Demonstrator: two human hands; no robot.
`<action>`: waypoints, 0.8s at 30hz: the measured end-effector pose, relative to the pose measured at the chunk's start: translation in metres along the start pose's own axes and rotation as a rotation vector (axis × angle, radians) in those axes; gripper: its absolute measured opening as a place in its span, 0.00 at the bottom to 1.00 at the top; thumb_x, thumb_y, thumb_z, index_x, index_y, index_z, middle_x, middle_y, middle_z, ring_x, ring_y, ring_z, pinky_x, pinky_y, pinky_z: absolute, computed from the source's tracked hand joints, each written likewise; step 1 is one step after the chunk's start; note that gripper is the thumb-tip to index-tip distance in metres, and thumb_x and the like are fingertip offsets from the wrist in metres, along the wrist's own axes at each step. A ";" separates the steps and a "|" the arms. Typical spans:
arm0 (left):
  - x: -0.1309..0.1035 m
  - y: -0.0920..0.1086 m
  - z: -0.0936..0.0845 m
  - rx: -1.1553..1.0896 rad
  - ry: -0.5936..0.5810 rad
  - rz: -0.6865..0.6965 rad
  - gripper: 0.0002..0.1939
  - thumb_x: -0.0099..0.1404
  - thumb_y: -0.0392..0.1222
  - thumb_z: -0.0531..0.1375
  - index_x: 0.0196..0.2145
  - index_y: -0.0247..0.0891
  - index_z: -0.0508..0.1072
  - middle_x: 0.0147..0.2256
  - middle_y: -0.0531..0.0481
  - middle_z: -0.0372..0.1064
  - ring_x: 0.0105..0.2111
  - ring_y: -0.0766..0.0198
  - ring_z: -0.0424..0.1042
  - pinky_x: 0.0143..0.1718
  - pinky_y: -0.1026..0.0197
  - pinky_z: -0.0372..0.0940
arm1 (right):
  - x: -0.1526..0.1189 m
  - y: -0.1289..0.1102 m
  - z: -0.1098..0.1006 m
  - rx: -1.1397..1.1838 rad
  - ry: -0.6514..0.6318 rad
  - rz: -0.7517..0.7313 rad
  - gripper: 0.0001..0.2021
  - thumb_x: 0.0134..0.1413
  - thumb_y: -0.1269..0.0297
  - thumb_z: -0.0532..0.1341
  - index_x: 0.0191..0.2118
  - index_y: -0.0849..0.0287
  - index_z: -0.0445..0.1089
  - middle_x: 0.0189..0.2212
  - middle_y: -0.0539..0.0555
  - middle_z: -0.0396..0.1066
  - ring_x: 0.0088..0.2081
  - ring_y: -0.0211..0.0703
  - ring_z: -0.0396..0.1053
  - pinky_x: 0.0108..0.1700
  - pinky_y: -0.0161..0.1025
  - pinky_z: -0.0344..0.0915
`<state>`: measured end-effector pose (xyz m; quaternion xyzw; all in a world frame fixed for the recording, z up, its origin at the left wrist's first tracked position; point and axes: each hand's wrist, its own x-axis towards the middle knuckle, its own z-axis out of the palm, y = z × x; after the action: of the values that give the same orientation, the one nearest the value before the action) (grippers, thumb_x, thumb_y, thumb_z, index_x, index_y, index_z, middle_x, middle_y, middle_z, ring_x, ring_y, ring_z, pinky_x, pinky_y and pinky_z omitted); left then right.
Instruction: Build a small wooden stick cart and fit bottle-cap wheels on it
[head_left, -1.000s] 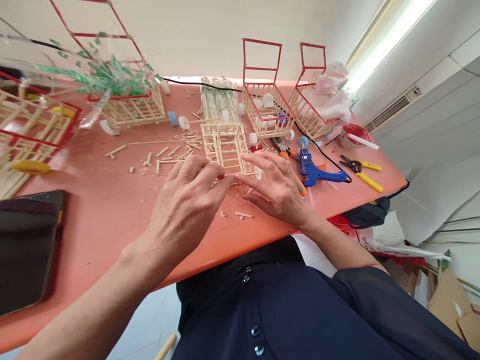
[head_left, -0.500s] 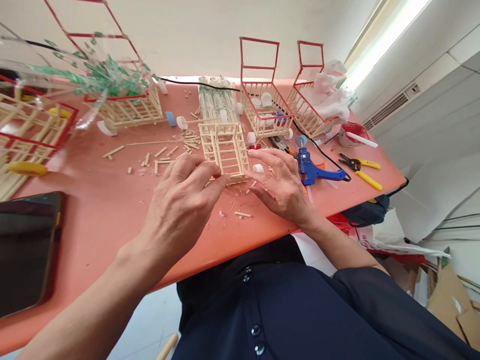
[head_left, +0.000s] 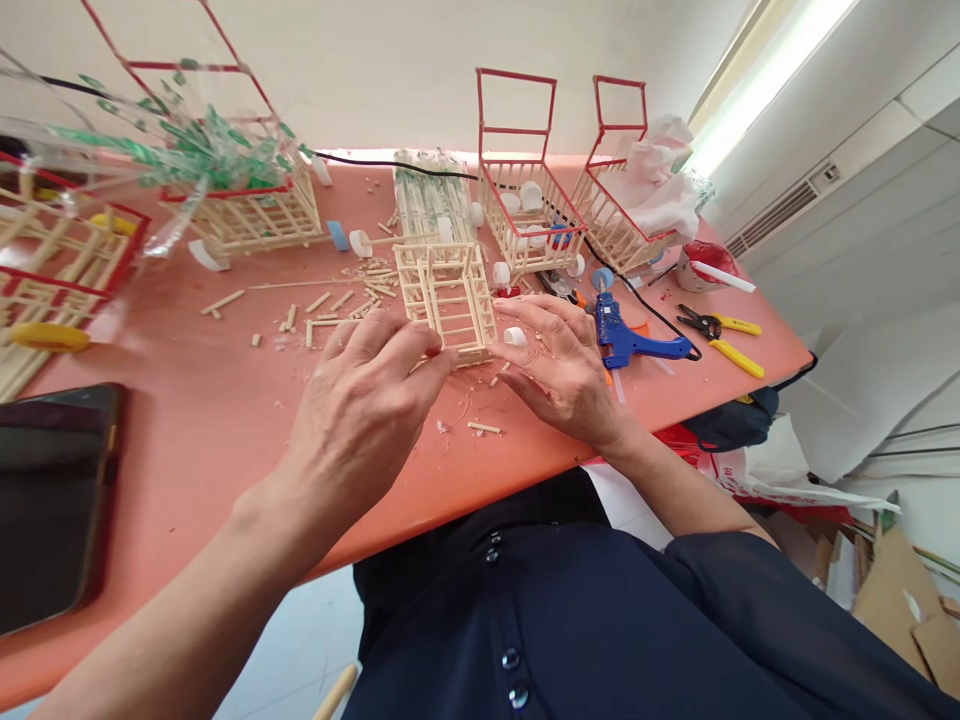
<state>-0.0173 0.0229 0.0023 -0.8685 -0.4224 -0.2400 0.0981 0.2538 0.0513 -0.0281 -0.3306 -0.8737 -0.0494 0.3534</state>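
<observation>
A small frame of pale wooden sticks (head_left: 455, 300) stands on the pink table (head_left: 247, 430) between my hands. My left hand (head_left: 375, 385) pinches its near left corner between thumb and fingertips; those fingers hide the corner. On the other side, my right hand (head_left: 559, 370) has its fingers spread, with the index fingertip against the frame's near right corner. A white bottle cap (head_left: 515, 337) lies by the right fingers. Cut stick pieces (head_left: 379, 285) are scattered left of the frame, and a short stick (head_left: 484, 428) lies in front of it.
Stick carts with red rims, one a red-handled cart (head_left: 532, 215), line the back. To the right are a blue glue gun (head_left: 637, 340), yellow-handled pliers (head_left: 724, 335) and a red-stained cup (head_left: 701, 265). A black phone (head_left: 56, 500) lies at left. A black cable (head_left: 375, 162) crosses behind.
Both hands stay in place on the stick frame. The view has shifted very slightly; nothing else visibly differs.
</observation>
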 end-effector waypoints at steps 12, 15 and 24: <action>0.001 -0.015 -0.016 -0.252 0.043 -0.168 0.15 0.77 0.38 0.57 0.41 0.52 0.84 0.48 0.46 0.82 0.54 0.40 0.76 0.57 0.32 0.72 | 0.000 -0.001 0.002 0.002 -0.015 -0.069 0.18 0.80 0.55 0.63 0.69 0.37 0.74 0.75 0.51 0.71 0.74 0.55 0.67 0.74 0.62 0.66; 0.001 -0.015 -0.013 -0.249 0.007 -0.145 0.16 0.77 0.38 0.57 0.41 0.52 0.84 0.48 0.45 0.82 0.54 0.39 0.76 0.58 0.30 0.72 | 0.001 -0.002 0.002 0.005 -0.028 -0.071 0.19 0.80 0.56 0.63 0.69 0.37 0.75 0.75 0.51 0.70 0.74 0.55 0.66 0.74 0.61 0.65; 0.000 -0.010 -0.005 -0.242 0.031 -0.148 0.14 0.76 0.35 0.57 0.37 0.50 0.79 0.44 0.46 0.81 0.53 0.42 0.77 0.56 0.32 0.73 | 0.002 -0.003 0.001 0.013 -0.071 -0.027 0.18 0.80 0.53 0.64 0.69 0.38 0.77 0.75 0.51 0.71 0.74 0.57 0.67 0.75 0.63 0.64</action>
<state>-0.0270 0.0279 0.0064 -0.8368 -0.4515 -0.3091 -0.0186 0.2505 0.0499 -0.0269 -0.3182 -0.8903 -0.0366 0.3238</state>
